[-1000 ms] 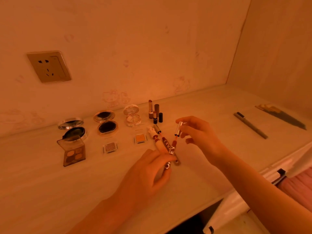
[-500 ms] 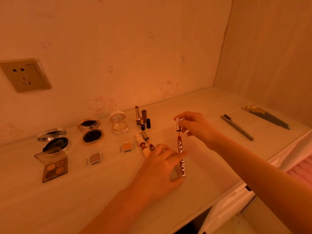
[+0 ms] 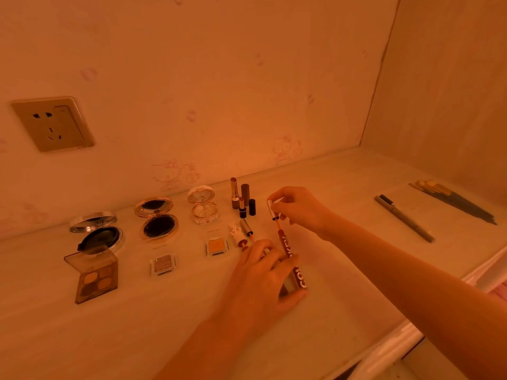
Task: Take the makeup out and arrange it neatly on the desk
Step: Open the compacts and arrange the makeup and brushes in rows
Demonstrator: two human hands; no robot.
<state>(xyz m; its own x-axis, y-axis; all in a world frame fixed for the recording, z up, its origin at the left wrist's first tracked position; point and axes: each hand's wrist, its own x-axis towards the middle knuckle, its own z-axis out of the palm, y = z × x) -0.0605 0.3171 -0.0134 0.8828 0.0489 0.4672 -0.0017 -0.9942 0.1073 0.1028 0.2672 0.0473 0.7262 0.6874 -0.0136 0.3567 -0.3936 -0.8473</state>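
Observation:
My left hand [image 3: 263, 278] grips a dark red lip gloss tube [image 3: 297, 275] with white lettering, lying on the desk [image 3: 343, 283]. My right hand [image 3: 299, 207] pinches its silver wand cap [image 3: 272, 209], with the applicator stem running down toward the tube's mouth. Just left of the tube lie another silver-capped gloss [image 3: 247, 229] and a small white tube [image 3: 236, 233], partly hidden by my left fingers. Behind them stand opened lipsticks [image 3: 241, 200]. Three open compacts [image 3: 157, 219] sit in a row, with an eyeshadow palette [image 3: 94, 278] and two small pans [image 3: 162, 264] in front.
A grey pen [image 3: 404, 218] and a bundle of brushes [image 3: 452, 201] lie at the right of the desk. A wall socket [image 3: 52, 123] is on the back wall. The desk's front edge runs diagonally at lower right, with a side wall close on the right.
The gloss tube swung from leaning left to lying nearly straight, parallel to its neighbours. My right hand keeps the wand cap near the tube's top. The camera shifted right and closer.

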